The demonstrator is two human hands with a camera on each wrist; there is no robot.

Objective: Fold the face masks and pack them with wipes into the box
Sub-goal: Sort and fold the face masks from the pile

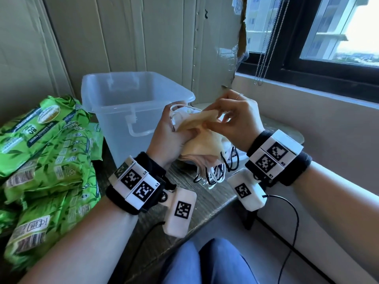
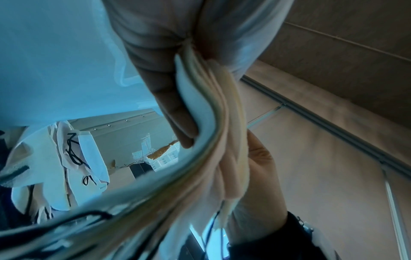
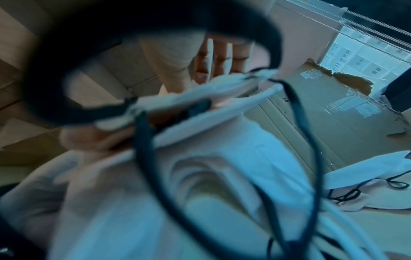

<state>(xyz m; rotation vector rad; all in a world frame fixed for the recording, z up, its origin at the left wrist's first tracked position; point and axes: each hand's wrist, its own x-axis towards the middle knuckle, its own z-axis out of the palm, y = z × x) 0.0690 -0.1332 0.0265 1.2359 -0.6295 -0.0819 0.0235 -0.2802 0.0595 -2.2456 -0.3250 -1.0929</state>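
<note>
My left hand (image 1: pixel 174 128) grips a stack of folded face masks (image 1: pixel 202 146), cream, pink and white, with black and white ear loops (image 1: pixel 217 171) hanging from its lower end. My right hand (image 1: pixel 231 117) pinches the top cream mask (image 1: pixel 196 120) at its upper edge. Both hands are raised just right of the clear plastic box (image 1: pixel 131 111), which looks empty. In the left wrist view my fingers (image 2: pixel 175 105) curl round the mask stack (image 2: pixel 213 140). The right wrist view shows blurred masks (image 3: pixel 200 176) and a black loop (image 3: pixel 144 137) close to the lens.
Several green wipe packs (image 1: pixel 49 160) lie piled on the left of the dark wooden table (image 1: pixel 207 203). More loose masks (image 3: pixel 367 184) lie on the table to the right. A wall and window sill (image 1: pixel 307 95) close off the right side. My knees are below the table's edge.
</note>
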